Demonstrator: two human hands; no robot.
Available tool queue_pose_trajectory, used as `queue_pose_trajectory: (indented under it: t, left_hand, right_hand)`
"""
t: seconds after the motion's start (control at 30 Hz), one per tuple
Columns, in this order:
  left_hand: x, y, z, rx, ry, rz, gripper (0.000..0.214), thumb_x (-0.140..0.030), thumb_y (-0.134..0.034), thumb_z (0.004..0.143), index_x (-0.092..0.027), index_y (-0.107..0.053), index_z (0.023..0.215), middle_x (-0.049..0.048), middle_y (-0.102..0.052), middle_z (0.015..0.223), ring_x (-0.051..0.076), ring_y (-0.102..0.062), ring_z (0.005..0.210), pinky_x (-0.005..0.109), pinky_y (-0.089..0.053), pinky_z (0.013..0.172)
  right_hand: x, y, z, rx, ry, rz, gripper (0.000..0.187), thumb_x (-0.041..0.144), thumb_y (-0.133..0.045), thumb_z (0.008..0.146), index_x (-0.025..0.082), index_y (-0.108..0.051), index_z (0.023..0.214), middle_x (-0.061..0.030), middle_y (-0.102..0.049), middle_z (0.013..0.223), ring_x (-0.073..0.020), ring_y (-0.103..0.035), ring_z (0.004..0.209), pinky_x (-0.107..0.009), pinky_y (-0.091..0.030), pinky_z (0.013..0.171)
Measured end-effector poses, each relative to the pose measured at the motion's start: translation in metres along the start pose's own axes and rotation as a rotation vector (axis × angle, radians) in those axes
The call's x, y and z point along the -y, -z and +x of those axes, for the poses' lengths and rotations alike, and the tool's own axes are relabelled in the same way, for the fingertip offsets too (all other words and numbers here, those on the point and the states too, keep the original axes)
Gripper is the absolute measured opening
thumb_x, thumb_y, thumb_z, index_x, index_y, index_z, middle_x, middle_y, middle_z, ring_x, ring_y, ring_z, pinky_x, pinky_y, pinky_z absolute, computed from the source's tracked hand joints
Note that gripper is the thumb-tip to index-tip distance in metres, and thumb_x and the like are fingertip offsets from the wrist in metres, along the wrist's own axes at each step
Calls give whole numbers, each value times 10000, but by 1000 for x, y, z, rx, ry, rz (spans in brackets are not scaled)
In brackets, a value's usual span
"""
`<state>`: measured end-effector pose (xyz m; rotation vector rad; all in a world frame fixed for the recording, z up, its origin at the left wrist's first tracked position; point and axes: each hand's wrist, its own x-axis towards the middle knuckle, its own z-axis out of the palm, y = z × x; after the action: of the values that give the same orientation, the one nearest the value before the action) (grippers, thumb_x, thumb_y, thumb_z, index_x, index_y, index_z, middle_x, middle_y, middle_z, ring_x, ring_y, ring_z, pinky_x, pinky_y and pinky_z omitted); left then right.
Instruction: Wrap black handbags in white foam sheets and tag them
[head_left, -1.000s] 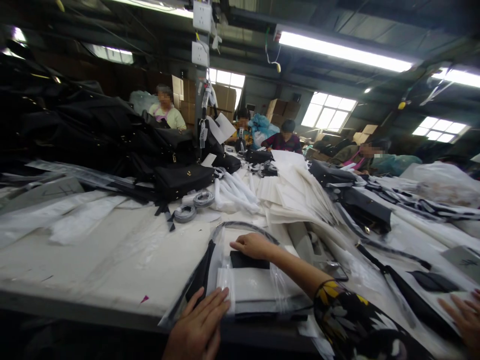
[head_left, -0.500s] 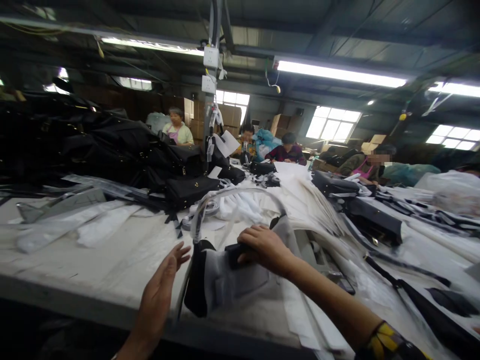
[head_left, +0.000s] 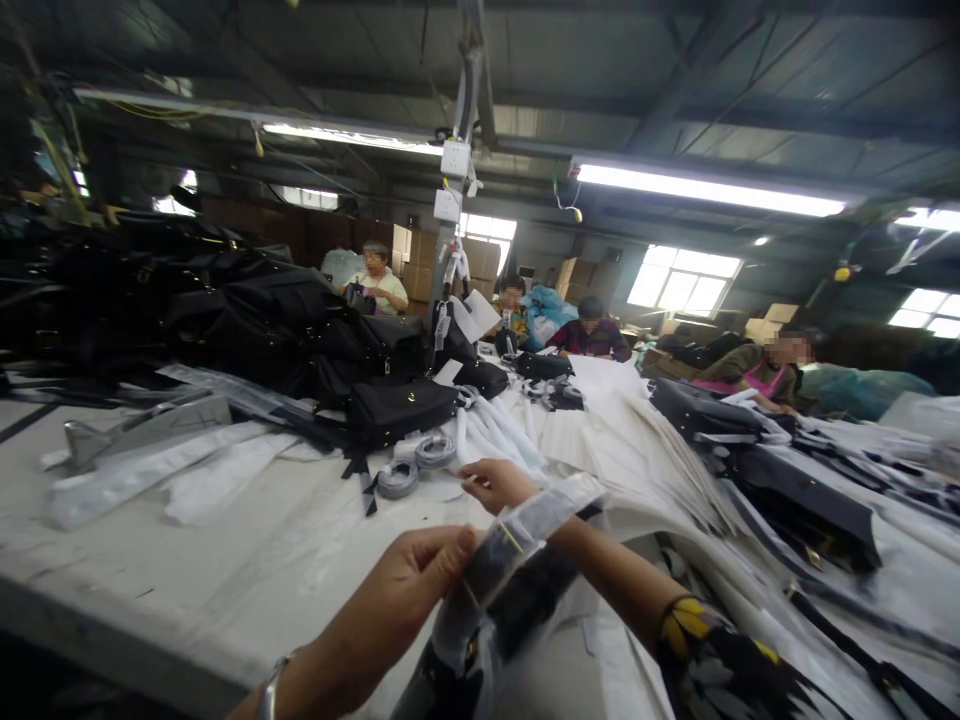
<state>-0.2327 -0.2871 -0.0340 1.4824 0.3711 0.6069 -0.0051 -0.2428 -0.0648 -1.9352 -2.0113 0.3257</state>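
My left hand (head_left: pixel 431 570) pinches the handle (head_left: pixel 514 545) of a black handbag (head_left: pixel 450 670), thumb on top. Clear plastic film and white wrapping cover the handle, and a gold-coloured fitting shows through. The bag's lower part runs out of the picture at the bottom. Beyond the handle my right hand (head_left: pixel 499 485) reaches forward with nothing visible in it, its fingers slightly bent and apart. Close to its fingertips lie two rolls of grey tape (head_left: pixel 397 478) and a bundle of white strips (head_left: pixel 499 435). The handle partly hides my right forearm.
A large heap of black bags (head_left: pixel 225 320) fills the back left. White sheets (head_left: pixel 637 430) are stacked right of centre, with more black bags (head_left: pixel 802 500) beyond them. Plastic sleeves (head_left: pixel 217 480) lie on the white table (head_left: pixel 292 560). Several people sit across the table.
My left hand, empty before, now grips the handle, and the bag is raised and turned towards me. My right hand has let go of the bag and moved forward to the tape rolls.
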Motion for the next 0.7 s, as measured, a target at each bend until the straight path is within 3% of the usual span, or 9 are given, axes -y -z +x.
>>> queue_pose_trajectory:
  t: [0.07,0.17,0.3,0.5,0.63,0.7]
  left_hand:
    - [-3,-4,5,57,27,-47,535,-629,-542,903,-132,-671,751,3,-527,702,125,-440,667,228,-373,633]
    - [-4,-5,11,117,60,-94,537,-644,-571,876,-129,-718,839,29,-568,746,147,-490,726,234,-388,679]
    - [-1,-2,16,202,81,-92,598,-687,-548,865,-128,-754,913,51,-588,761,153,-494,724,241,-377,674]
    - [-1,0,16,188,63,-77,598,-682,-548,867,-123,-759,905,63,-616,790,166,-517,754,254,-398,707]
    - [-7,-6,13,103,56,-75,543,-652,-576,868,-132,-736,857,50,-625,792,156,-518,746,243,-399,685]
    - [-11,-8,11,78,49,-94,526,-633,-556,891,-135,-710,825,41,-622,779,144,-519,714,234,-391,645]
  right_hand:
    - [2,-11,48,1,-74,-77,228,276,-571,959,163,-724,1085,-96,-739,1044,-227,-676,1003,-313,-483,897]
    - [2,-25,107,-44,-205,-189,291,319,-512,1002,126,-669,1153,-141,-683,1157,-258,-636,1098,-387,-487,934]
    - [-1,-37,148,-12,-326,-253,328,362,-593,973,159,-597,1232,-101,-608,1259,-238,-620,1098,-457,-526,936]
    - [-2,-40,151,36,-376,-188,339,355,-614,962,162,-591,1240,-97,-602,1255,-236,-623,1080,-453,-541,915]
    - [-1,-25,122,-14,-371,-54,375,256,-640,912,136,-565,1260,-130,-638,1204,-258,-617,1114,-413,-507,943]
    - [-2,-12,97,-20,-366,54,445,216,-625,878,128,-527,1303,-130,-680,1108,-248,-655,1031,-337,-521,864]
